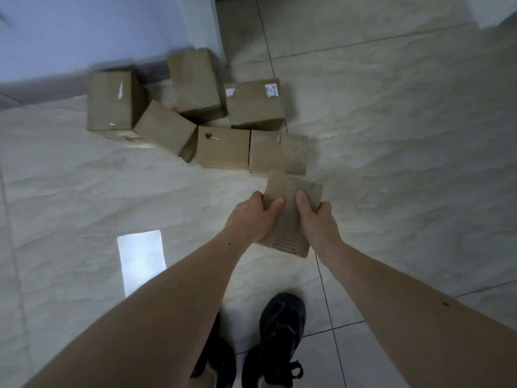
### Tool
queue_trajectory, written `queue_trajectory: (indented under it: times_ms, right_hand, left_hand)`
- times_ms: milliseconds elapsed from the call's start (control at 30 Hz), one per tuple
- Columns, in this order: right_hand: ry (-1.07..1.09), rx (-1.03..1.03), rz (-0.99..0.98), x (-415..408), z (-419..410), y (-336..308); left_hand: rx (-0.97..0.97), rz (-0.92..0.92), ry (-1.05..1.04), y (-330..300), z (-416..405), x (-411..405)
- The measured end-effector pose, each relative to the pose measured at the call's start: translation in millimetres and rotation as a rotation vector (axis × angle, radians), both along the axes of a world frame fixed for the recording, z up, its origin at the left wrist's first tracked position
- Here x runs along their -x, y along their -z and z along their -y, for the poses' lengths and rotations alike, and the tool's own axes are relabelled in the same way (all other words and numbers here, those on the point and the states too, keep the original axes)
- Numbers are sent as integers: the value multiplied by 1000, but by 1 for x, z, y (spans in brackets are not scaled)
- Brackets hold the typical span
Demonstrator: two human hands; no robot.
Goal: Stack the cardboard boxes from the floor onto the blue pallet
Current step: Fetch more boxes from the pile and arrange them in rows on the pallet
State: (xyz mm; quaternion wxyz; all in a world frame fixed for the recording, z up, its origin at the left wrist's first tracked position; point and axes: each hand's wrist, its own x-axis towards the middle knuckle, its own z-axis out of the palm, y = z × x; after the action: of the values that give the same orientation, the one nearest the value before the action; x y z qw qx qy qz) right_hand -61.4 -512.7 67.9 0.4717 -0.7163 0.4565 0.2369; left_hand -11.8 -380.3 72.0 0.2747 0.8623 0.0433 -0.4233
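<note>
Gripping a small brown cardboard box from either side, both bare hands hold it clear of the pale glossy tiled floor, out in front of the body. The left hand has its thumb laid across the top face and its fingers curled under the left edge; the right hand mirrors it, thumb on top beside a strip of printed dark bars, fingers wrapped round the right side. Beyond the held box, six more plain brown cardboard boxes lie in a loose cluster on the floor, several touching, one tilted against its neighbour, one bearing a small white label. They sit near a pale blue-white wall and a doorway edge. Below the forearms, two black lace-up shoes stand on the tiles, beside a bright rectangular reflection. No pallet is in view.
</note>
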Motion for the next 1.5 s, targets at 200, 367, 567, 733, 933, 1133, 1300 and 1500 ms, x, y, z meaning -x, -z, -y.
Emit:
queue_trajectory:
  times_ms: [200, 367, 567, 733, 933, 1133, 1300, 1500]
  right_hand:
    - [-91, -32, 83, -47, -42, -79]
    - [-279, 8, 134, -87, -95, -136]
    - [-520, 29, 140, -109, -187, -184]
    - [-653, 34, 157, -104, -271, -206]
    - [-738, 37, 144, -72, -392, -217]
    - [-773, 15, 116, -27, -513, -207]
    - [-829, -23, 103, -6, -604, -196]
    - [-935, -89, 57, -5, -693, -178]
  left_hand:
    - [-43, 98, -131, -85, -49, -30]
    - [-20, 114, -298, -137, -111, -42]
    - [-10, 166, -539, -180, -203, -30]
    - [24, 178, -710, -198, -280, -4]
    - [33, 195, -774, -210, -396, 40]
    - [-1, 170, -786, -207, -512, 91]
    - [-15, 156, -855, -198, -599, 120]
    - [-22, 150, -953, -182, -685, 132]
